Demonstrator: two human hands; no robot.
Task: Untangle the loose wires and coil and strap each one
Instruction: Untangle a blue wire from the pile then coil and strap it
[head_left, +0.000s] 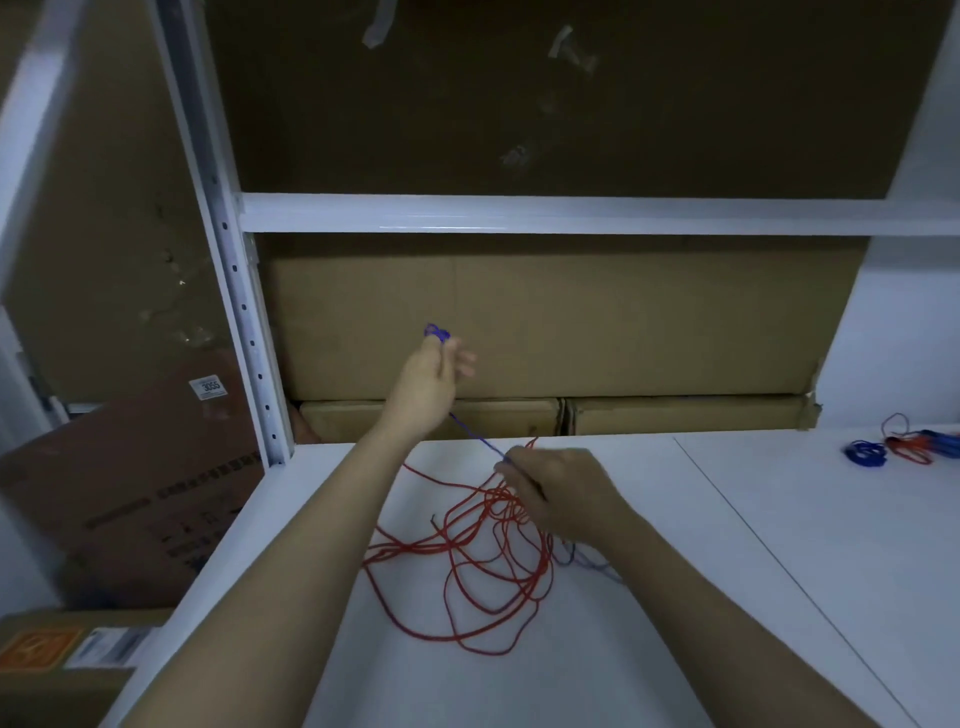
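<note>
At the centre of the frame our left hand (434, 376) is raised above the table, its fingertips (441, 343) pinching a small bunch of blue wire (475, 435), with one or two fingers splayed loosely to the right. From that pinch the blue wire runs taut, down and to the right, to our right hand (558, 493), which sits lower and nearer to us, knuckles up over the tangle; its fingers are curled where the wire enters them, so it seems to hold the wire, though we cannot see the pads. So the wire's long axis is a diagonal from centre to lower right, and beyond the right hand a faint stretch of blue reappears at its lower right edge. Under and around that hand the red wire (467, 571) lies in loose overlapping loops on the white table (727, 597), one cut end pointing up left of the heap. We judge the blue is being drawn out of the red along that diagonal, the left hand being the one to gather it. At the right edge of the frame, well apart, lie small coiled bundles (893, 449) of blue and red
</note>
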